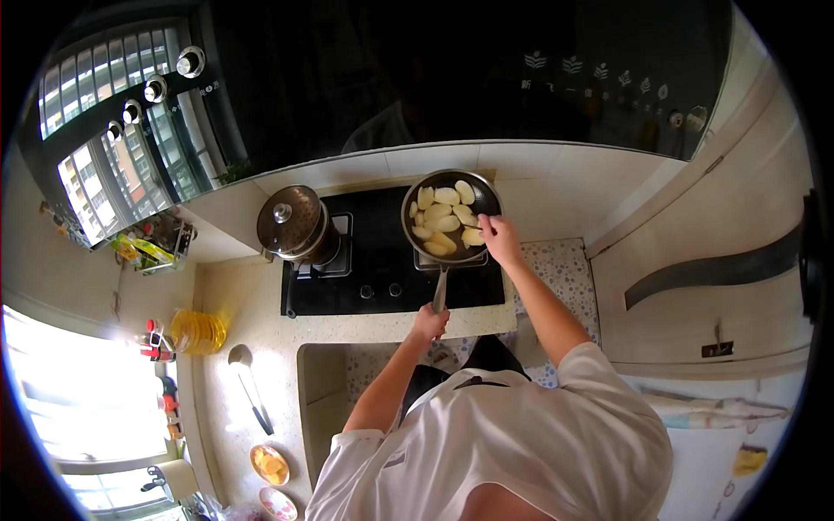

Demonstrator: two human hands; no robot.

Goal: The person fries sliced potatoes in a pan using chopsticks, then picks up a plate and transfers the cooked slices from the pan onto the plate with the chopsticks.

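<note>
A dark round frying pan stands on the right burner of the black gas stove. Several pale, oval slices lie spread over its bottom. My left hand is wrapped round the end of the pan's metal handle, which points toward my body. Over the pan's right rim, my right hand is closed in a pinch close to the slices. Something thin seems to come from its fingers toward the food, too small to name.
A lidded pot occupies the left burner. A dark range hood hangs above the stove. On the left counter are an oil jug, a long-handled utensil, a plate of yellow pieces and a patterned dish.
</note>
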